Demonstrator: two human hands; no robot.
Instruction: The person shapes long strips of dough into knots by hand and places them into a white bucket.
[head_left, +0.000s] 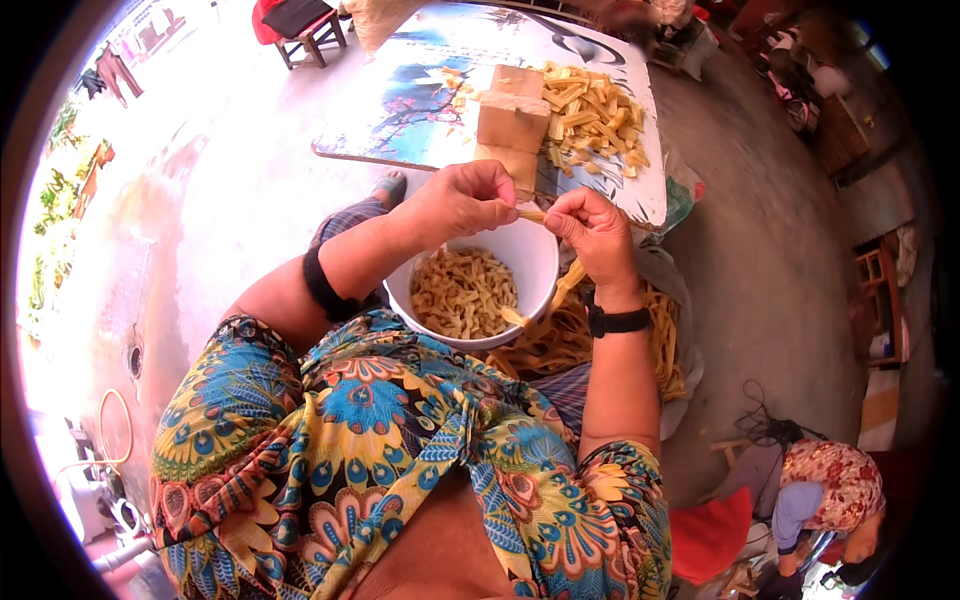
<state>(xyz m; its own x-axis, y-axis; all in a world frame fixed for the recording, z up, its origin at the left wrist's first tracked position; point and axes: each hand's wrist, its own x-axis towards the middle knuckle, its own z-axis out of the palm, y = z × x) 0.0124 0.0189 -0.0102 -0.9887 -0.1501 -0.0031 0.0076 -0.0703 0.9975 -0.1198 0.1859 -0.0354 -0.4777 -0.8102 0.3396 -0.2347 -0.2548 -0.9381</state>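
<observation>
Above a white bucket (543, 262), my two hands stretch a short piece of a flat yellowish strip (532, 215) between them. My left hand (470, 203) pinches one end with thumb and fingertips. The other end sits between the thumb and fingers of my right hand (597, 232). A longer yellowish strip (568, 284) hangs below the right hand, along the bucket's rim; whether it joins the pinched piece is hidden. Many short tan pieces (462, 292) fill the bottom of the bucket. I cannot make out what the strips are made of.
Ahead stands a low table with a painted top (400, 120), bearing a wooden block (514, 122) and a heap of yellow pieces (597, 115). Right of the bucket, a grey sack (678, 300) holds long coiled strips (560, 342). Another person (830, 485) bends over at the lower right.
</observation>
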